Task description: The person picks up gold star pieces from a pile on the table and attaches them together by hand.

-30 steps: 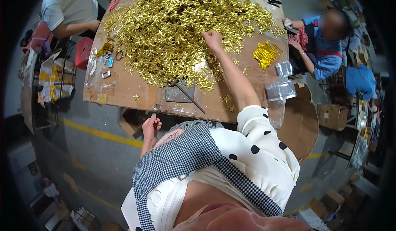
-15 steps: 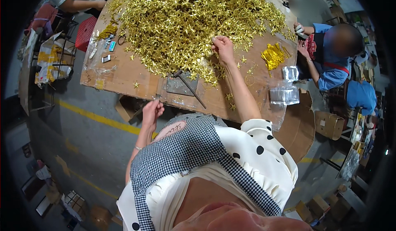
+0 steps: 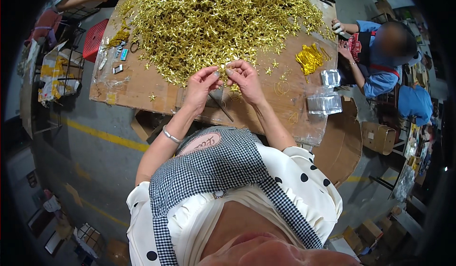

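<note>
My left hand [image 3: 202, 88] and my right hand [image 3: 244, 80] meet over the table's near part, both closed in a fingertip pinch. Between their fingertips shows a small gold piece [image 3: 222, 68], hard to make out against the gold behind it. Just beyond the fingers spreads a large heap of shiny gold stars [image 3: 213, 23]. Below my hands lies a dark rod-shaped tool handle [image 3: 222, 108]; my hands cover its upper end and much of the flat plate under it. Loose stars [image 3: 269, 70] and thin gold cord loops [image 3: 281, 87] lie right of my right hand.
On the wooden table [image 3: 142, 95] are a bundle of gold cord [image 3: 311, 59] and clear plastic boxes [image 3: 324, 103] at the right, with small items [image 3: 118, 69] at the left. A co-worker in blue [image 3: 382, 83] sits at the right edge; another person stands far left. A red basket [image 3: 95, 40] stands beside the table.
My left hand has risen from the table's near edge, and my right hand has drawn back from the heap. They now meet at the fingertips, partly covering the tool and plate.
</note>
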A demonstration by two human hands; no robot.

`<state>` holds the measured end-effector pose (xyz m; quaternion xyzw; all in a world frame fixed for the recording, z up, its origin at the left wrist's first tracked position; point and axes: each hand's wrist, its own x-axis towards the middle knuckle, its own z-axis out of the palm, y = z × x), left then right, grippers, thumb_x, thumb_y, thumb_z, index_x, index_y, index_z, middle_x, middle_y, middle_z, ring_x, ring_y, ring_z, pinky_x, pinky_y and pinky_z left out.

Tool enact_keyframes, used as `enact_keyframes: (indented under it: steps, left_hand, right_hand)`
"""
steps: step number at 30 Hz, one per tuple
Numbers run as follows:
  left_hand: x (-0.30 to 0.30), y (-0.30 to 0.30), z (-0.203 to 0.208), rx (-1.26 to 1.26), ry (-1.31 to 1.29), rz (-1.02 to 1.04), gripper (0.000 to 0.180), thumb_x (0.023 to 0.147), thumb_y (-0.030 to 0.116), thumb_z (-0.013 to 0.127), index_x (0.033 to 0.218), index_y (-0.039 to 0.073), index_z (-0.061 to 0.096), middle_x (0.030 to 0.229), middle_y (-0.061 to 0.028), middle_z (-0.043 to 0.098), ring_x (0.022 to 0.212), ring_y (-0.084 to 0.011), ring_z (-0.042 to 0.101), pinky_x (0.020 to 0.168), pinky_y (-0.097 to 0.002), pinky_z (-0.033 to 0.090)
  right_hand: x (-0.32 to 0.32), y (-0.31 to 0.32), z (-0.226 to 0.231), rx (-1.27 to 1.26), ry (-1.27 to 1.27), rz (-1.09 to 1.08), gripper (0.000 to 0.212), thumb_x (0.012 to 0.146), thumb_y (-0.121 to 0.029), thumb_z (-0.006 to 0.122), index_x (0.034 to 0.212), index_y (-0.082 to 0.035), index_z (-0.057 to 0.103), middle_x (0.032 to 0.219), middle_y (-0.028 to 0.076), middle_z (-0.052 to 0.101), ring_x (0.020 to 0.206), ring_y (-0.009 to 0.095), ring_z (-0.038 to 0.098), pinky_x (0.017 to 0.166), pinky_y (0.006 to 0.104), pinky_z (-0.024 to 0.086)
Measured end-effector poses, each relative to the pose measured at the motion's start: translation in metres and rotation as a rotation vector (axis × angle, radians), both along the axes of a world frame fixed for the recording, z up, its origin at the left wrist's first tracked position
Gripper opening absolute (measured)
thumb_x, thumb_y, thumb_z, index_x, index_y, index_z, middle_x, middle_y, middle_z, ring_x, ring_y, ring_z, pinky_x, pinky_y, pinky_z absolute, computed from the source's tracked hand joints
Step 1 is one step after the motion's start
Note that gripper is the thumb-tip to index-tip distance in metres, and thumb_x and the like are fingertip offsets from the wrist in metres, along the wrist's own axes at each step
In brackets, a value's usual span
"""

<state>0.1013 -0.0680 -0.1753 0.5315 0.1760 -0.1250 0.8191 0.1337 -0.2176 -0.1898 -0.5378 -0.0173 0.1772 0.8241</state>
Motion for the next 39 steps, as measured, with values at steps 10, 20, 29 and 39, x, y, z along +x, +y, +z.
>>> enact_keyframes:
  steps: [10,20,29,39]
  left_hand:
    - [0.004,0.001,-0.004,-0.018,-0.067,0.156,0.022,0.081,0.009,0.058,0.100,-0.001,0.055,0.080,-0.0039,0.059,0.065,-0.0096,0.058,0.058,-0.0186,0.046]
    - [0.008,-0.001,0.002,-0.153,-0.094,0.123,0.026,0.081,0.006,0.055,0.106,0.001,0.050,0.082,-0.0042,0.057,0.072,-0.0121,0.058,0.064,-0.0223,0.047]
    - [0.013,-0.005,-0.002,-0.160,-0.045,0.184,0.019,0.082,0.007,0.055,0.100,0.001,0.054,0.079,-0.0019,0.057,0.067,-0.0107,0.056,0.060,-0.0211,0.046]
    - [0.010,0.000,-0.008,-0.177,-0.050,0.300,0.016,0.080,0.008,0.058,0.095,0.001,0.056,0.076,-0.0020,0.058,0.063,-0.0102,0.057,0.056,-0.0201,0.044]
  right_hand:
    - [0.010,-0.012,0.003,0.017,-0.022,0.089,0.023,0.085,-0.011,0.051,0.105,-0.001,0.052,0.071,0.004,0.058,0.064,0.008,0.055,0.060,0.0192,0.044]
    - [0.018,-0.010,0.005,-0.047,-0.053,0.101,0.020,0.085,-0.008,0.050,0.102,0.002,0.053,0.073,0.004,0.058,0.064,0.009,0.057,0.058,0.0203,0.046]
    - [0.024,-0.008,0.008,-0.120,-0.112,0.124,0.019,0.084,-0.006,0.051,0.101,0.002,0.054,0.075,0.004,0.058,0.065,0.009,0.057,0.058,0.0202,0.047]
    - [0.030,-0.017,-0.010,0.012,0.000,0.048,0.017,0.082,-0.006,0.053,0.098,0.000,0.056,0.076,0.004,0.059,0.064,0.009,0.056,0.059,0.0202,0.047]
